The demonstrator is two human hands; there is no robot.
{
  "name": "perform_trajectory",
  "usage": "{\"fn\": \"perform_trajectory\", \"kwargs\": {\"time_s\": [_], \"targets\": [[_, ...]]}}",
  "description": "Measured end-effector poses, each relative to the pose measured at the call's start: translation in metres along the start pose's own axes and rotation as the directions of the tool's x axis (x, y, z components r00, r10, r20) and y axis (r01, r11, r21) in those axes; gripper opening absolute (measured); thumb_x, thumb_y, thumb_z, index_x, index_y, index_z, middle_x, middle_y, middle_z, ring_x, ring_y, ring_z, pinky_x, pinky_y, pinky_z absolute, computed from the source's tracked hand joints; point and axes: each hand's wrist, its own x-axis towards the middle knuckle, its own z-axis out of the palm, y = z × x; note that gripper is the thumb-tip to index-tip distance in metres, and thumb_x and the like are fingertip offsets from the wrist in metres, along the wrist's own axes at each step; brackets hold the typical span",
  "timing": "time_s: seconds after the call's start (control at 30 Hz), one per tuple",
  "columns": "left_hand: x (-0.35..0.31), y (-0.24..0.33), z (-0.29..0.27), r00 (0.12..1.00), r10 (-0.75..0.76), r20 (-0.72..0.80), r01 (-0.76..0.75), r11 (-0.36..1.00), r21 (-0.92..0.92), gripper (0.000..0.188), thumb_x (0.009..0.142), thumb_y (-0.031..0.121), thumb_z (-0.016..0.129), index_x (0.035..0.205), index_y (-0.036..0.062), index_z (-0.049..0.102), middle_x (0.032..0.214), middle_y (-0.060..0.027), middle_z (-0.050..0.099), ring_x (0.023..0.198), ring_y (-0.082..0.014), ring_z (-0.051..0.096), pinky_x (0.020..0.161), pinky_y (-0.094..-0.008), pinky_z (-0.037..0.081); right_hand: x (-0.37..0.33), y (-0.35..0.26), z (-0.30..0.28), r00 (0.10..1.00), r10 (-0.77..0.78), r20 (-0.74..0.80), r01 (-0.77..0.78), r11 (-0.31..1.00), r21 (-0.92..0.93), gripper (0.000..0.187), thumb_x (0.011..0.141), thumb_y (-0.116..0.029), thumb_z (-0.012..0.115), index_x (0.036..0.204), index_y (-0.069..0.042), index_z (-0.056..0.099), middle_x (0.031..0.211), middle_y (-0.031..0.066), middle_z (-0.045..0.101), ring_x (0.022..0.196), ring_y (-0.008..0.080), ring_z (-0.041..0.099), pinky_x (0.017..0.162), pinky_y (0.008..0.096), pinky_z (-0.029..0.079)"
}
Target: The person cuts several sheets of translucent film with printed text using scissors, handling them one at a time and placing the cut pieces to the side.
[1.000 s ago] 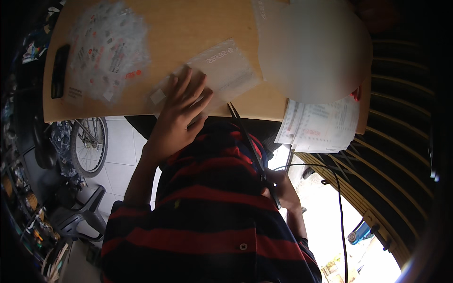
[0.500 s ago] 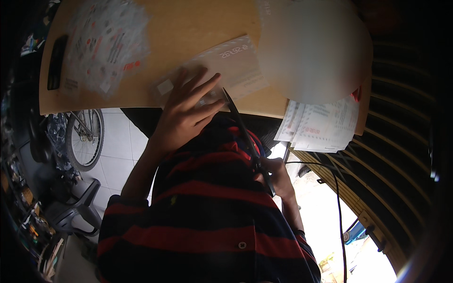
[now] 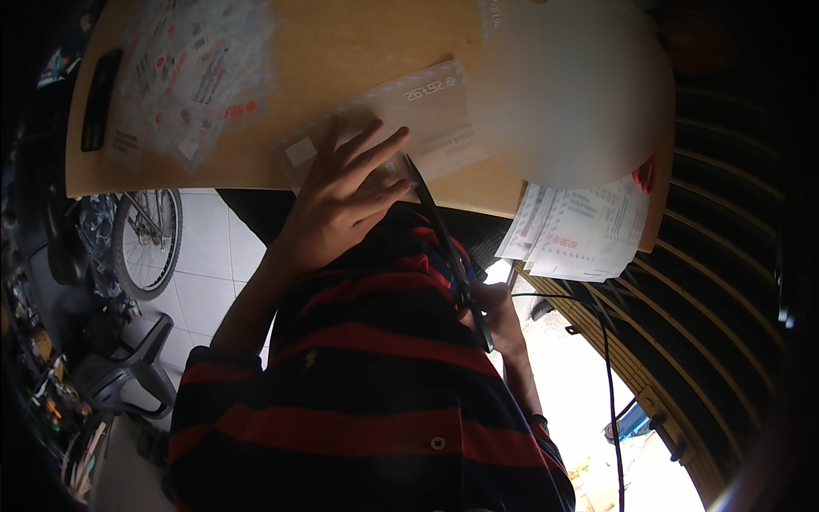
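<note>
A pale printed envelope (image 3: 439,111) lies at a slant near the table's front edge. My left hand (image 3: 337,205) rests over its near part with the fingers spread. My right hand (image 3: 495,311), low and to the right in front of my body, is closed round a long dark blade-like tool (image 3: 439,222). Its narrow tip reaches up to the envelope beside my left fingertips. Whether the tip touches the paper or sits inside the envelope I cannot tell. Part of the tool's grip is hidden by my fingers.
Clear plastic-wrapped printed mail (image 3: 200,85) is heaped at the table's (image 3: 341,51) left. White printed envelopes (image 3: 589,230) overhang the front right edge. A large blurred pale shape (image 3: 580,94) covers the right side. A black cable (image 3: 607,367), a bicycle wheel (image 3: 149,243) and a grey chair (image 3: 132,367) stand nearby.
The view has shifted slightly. Both hands, the envelope and the dark tool keep nearly the same places relative to each other.
</note>
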Motion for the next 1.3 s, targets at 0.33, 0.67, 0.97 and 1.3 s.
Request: {"fn": "perform_trajectory", "kwargs": {"time_s": [0.33,0.67,0.97,1.3], "targets": [[0.000,-0.002,0.001,0.999,-0.020,-0.035,0.018,0.998,-0.052,0.033,0.080,0.002,0.080,0.109,0.0171,0.079,0.149,-0.0166,0.053,0.140,-0.0363,0.048,0.119,-0.0598,0.030,0.001,-0.005,0.002,0.987,0.158,-0.014,-0.159,0.987,-0.028,0.062,0.086,-0.063,0.073,0.086,-0.001,0.067,0.062,0.0022,0.060,0.060,0.0080,0.055,0.055,0.0299,0.043],[0.001,-0.002,-0.002,0.998,-0.053,-0.040,0.049,0.993,-0.106,0.033,0.080,0.001,0.080,0.109,0.0158,0.079,0.155,-0.0186,0.045,0.142,-0.0361,0.047,0.120,-0.0599,0.028,0.012,-0.010,0.009,0.989,0.131,-0.063,-0.135,0.989,-0.058,0.056,0.085,-0.057,0.077,0.084,-0.002,0.068,0.060,0.0015,0.057,0.058,0.0081,0.051,0.054,0.0301,0.040],[0.001,-0.007,0.002,0.992,-0.011,-0.125,-0.005,0.992,-0.127,0.020,0.076,0.003,0.082,0.095,0.0102,0.079,0.110,-0.0062,0.059,0.112,-0.0288,0.057,0.092,-0.0442,0.052,0.024,-0.018,0.004,0.995,0.084,-0.048,-0.084,0.996,-0.008,0.035,0.083,-0.024,0.086,0.078,0.000,0.060,0.058,0.0056,0.048,0.053,0.0139,0.041,0.050,0.0335,0.036],[0.000,-0.009,0.002,0.997,-0.001,-0.080,-0.005,0.997,-0.077,0.021,0.075,0.004,0.081,0.094,0.0108,0.079,0.100,-0.0002,0.063,0.112,-0.0260,0.058,0.122,-0.0579,0.030,0.037,-0.019,-0.001,0.997,0.074,-0.028,-0.076,0.996,-0.050,0.055,0.089,-0.056,0.074,0.079,-0.002,0.066,0.054,-0.0007,0.056,0.048,0.0057,0.053,0.045,0.0258,0.036]]}}
